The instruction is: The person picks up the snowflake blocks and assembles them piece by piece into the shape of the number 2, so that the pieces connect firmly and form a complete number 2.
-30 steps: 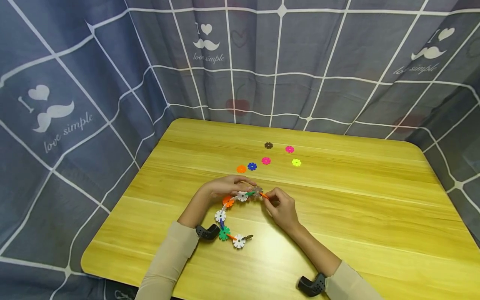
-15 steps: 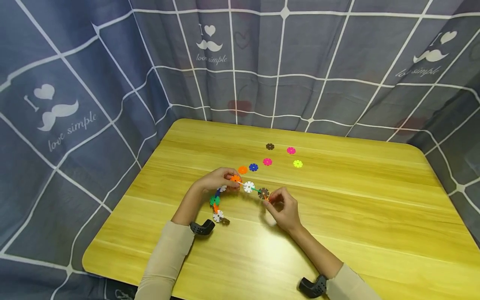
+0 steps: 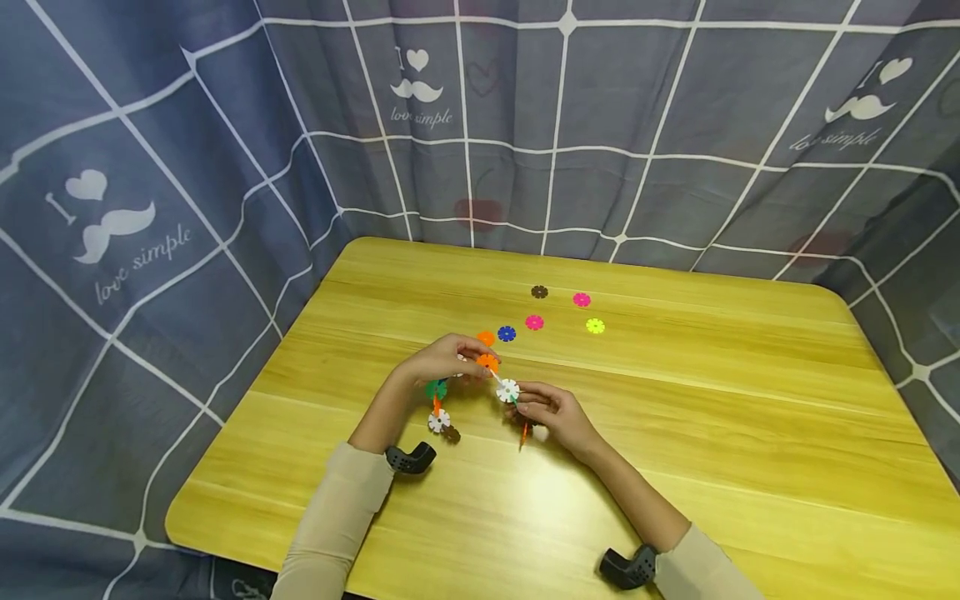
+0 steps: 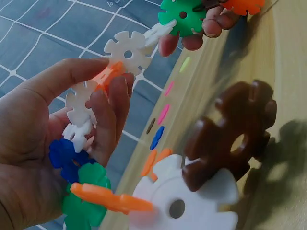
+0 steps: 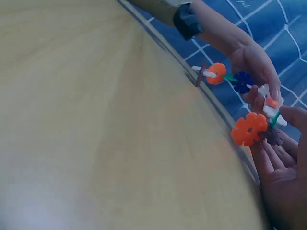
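A chain of notched plastic discs, slotted edge to edge, stretches between both hands. My left hand [image 3: 441, 360] pinches an orange notched disc [image 4: 109, 75] between thumb and fingers. From there the chain hangs past the palm through a blue disc [image 4: 69, 155], a green one and an orange one to a white disc [image 4: 192, 211] and a brown end disc [image 4: 230, 136]. My right hand [image 3: 564, 418] grips the other end at a green notched disc [image 5: 276, 119], beside a white disc [image 3: 507, 391]. Its fingers lie behind a brown disc [image 5: 273, 136] and an orange end disc [image 5: 249, 129].
Loose notched discs lie flat on the wooden table [image 3: 712, 400] beyond the hands: orange [image 3: 486, 338], blue [image 3: 507, 333], brown [image 3: 539, 292], yellow [image 3: 596, 326] and two pink, one [image 3: 535, 322] nearer. A checked curtain [image 3: 510, 125] hangs behind and at the left.
The chain was raised and pulled toward my left hand, which shifted its hold onto the orange disc. My right hand has turned, its fingers moving from the orange end disc to the green disc.
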Motion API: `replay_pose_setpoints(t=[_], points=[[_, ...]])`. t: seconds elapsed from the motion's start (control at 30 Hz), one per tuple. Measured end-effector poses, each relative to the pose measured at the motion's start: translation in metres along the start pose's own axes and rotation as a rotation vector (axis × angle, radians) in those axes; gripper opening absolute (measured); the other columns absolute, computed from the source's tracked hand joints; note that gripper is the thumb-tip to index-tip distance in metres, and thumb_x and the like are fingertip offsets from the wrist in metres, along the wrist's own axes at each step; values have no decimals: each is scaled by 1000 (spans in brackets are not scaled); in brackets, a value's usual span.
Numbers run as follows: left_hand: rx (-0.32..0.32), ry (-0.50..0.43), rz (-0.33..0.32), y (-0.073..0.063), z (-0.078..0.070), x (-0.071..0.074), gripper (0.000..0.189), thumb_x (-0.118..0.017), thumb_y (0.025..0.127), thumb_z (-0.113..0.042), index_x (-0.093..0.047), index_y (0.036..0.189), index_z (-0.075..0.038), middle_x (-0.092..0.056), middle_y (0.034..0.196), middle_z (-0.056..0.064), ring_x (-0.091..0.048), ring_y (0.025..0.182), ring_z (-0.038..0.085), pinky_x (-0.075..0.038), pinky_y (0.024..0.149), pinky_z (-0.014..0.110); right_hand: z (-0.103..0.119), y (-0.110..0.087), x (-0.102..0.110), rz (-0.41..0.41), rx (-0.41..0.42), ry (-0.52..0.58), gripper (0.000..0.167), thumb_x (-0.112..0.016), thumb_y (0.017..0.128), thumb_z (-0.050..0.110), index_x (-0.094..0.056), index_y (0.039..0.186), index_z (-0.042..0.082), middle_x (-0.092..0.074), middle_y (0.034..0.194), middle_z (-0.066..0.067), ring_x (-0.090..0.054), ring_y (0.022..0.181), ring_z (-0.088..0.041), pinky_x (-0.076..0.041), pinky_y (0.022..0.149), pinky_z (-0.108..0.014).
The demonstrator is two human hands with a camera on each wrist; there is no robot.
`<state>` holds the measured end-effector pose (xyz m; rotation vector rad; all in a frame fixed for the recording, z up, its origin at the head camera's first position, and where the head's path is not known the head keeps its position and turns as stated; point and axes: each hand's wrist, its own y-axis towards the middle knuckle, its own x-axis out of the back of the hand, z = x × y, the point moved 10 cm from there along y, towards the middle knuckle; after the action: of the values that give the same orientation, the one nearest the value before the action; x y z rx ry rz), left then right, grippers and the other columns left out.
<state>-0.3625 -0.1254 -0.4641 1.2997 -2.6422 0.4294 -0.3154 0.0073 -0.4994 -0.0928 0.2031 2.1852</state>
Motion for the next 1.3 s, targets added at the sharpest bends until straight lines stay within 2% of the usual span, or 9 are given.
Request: replay_pose_setpoints(t=[0.13, 0.27, 0.43, 0.6, 0.87, 1.03, 1.2, 1.23, 1.3], points=[[-17, -47, -9, 1, -2, -1, 35, -66, 86, -13, -60, 115, 5, -64, 89, 10, -55, 73, 37, -49, 67, 46, -1, 0, -2, 48, -17, 46, 41, -57, 91, 6, -45, 124, -15, -57, 110, -33, -64, 92, -29, -51, 82, -35], [14, -79, -45, 2, 2, -2, 25, -64, 88, -11, -63, 108, 4, -64, 86, 11, -56, 77, 43, -51, 70, 47, 0, 0, -5, 93, -10, 70, 36, -54, 92, 4, -47, 120, -18, -58, 103, -34, -65, 88, -27, -52, 78, -36], [83, -122, -84, 3, 7, -3, 21, -64, 88, -13, -65, 102, 3, -65, 85, 11, -58, 76, 33, -50, 74, 46, 1, 1, -6, 102, 2, 82, 34, -51, 94, 5, -48, 117, -19, -59, 100, -34, -66, 85, -24, -53, 74, -35], [105, -136, -106, 2, 9, -1, 21, -63, 88, -14, -64, 102, 3, -64, 87, 11, -59, 71, 23, -50, 74, 45, 3, 1, -8, 125, 26, 84, 34, -52, 94, 5, -48, 118, -19, -54, 103, -41, -65, 89, -33, -52, 77, -40], [118, -159, -142, 0, 10, 6, 26, -57, 93, -17, -64, 105, 4, -63, 94, 12, -56, 69, 18, -49, 65, 29, -2, 1, -4, 62, -37, 56, 40, -53, 95, 15, -48, 122, -14, -62, 104, -27, -62, 94, -36, -51, 80, -40], [133, -142, -174, -3, 13, 16, 33, -53, 95, -26, -65, 110, 1, -61, 109, 11, -51, 84, 11, -39, 72, 24, -4, 1, -1, 33, -52, 126, 44, -52, 95, 17, -44, 123, -16, -60, 109, -28, -63, 96, -31, -48, 85, -40], [126, -132, -143, -4, 15, 19, 42, -46, 97, -37, -63, 116, -3, -58, 115, 7, -33, 50, 6, -29, 53, 24, -5, 2, 6, -51, -52, 212, 43, -52, 95, 13, -41, 122, -19, -60, 109, -27, -63, 97, -30, -46, 88, -41], [124, -146, -134, -4, 16, 19, 44, -45, 97, -39, -61, 118, -3, -58, 107, 8, -28, 48, 8, -29, 52, 24, -4, 2, 9, -79, -46, 231, 43, -51, 95, 11, -41, 123, -19, -59, 110, -27, -63, 97, -30, -46, 88, -41], [104, -175, -101, -4, 18, 18, 48, -44, 97, -38, -56, 122, 2, -57, 108, 9, -38, 52, 8, -39, 56, 24, -4, 1, 15, -137, -34, 267, 41, -50, 95, 9, -40, 123, -20, -57, 111, -29, -62, 99, -30, -45, 89, -41]])
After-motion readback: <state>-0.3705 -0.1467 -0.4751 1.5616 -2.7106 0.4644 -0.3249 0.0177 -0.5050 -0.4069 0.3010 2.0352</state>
